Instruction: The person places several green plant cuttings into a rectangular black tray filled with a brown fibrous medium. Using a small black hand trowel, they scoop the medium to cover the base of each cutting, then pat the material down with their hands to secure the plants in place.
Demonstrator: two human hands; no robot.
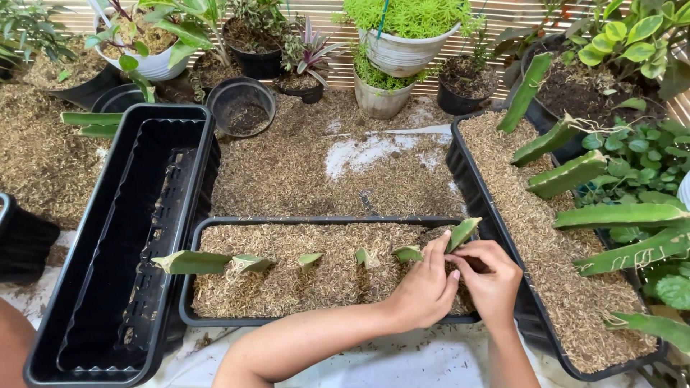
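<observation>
Where the ground fills the frame, it lies under a spread of tan husk mulch [287,169], with a pale bare patch at upper centre. Largest container: a long black planter [503,237] down the right side, filled with the same husk, several long green cactus cuttings [568,174] leaning over its right rim. At left, an empty black planter [115,237] of like shape, a ribbed insert visible along its floor. Between them, lower centre, a shallower black tray [323,221] holding husk; a row of small green cuttings stands in it, the leftmost cutting [190,261] lying long and flat, the others short and upright. Along the top edge: potted plants, among them a white ribbed pot [402,54] of bright green foliage, a round black pot [244,106] empty but for soil, and a white pot [147,65] at upper left. No labels or printed packaging seen. At the tray's right end, both hands meet: left hand [424,287], fingers curled, pinching the base of an upright green cutting [462,233]; right hand [492,276], fingertips bent down, pressing into the husk just beside that cutting's foot.
</observation>
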